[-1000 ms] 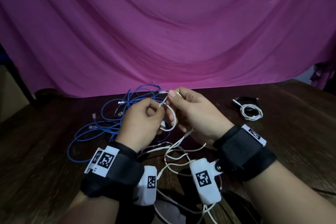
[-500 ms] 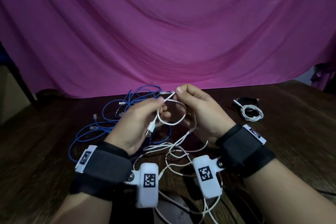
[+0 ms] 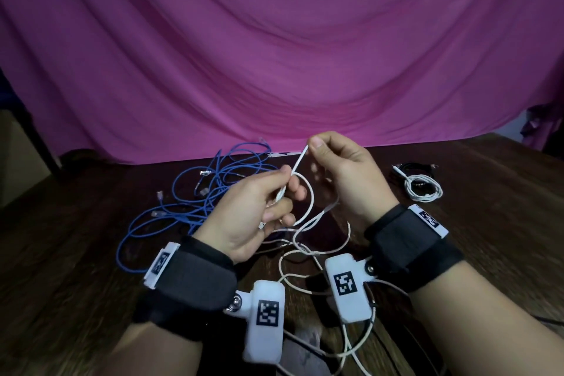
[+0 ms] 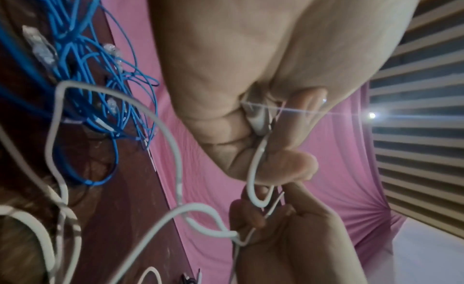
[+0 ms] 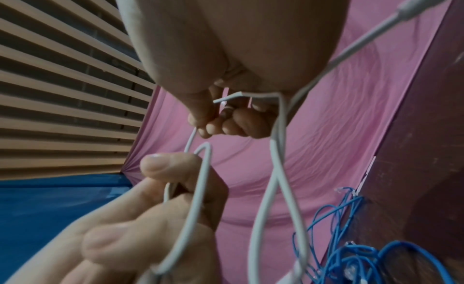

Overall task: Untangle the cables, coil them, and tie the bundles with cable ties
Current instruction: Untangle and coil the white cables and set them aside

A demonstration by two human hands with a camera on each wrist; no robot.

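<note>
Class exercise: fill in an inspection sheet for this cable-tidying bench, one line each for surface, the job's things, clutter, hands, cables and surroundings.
Surface: dark wooden table, worn grain.
Job's things: white cable lifted, one small loop formed, the rest loose on the table; cable ties: nothing seen.
Clutter: nothing seen.
Hands: left hand grips the white cable's loop; right hand pinches its straight end above.
Cables: blue cables tangled at rear left; small white coil beside a black cable at rear right.
Surroundings: pink curtain behind the table; slatted panel in the wrist views.
</note>
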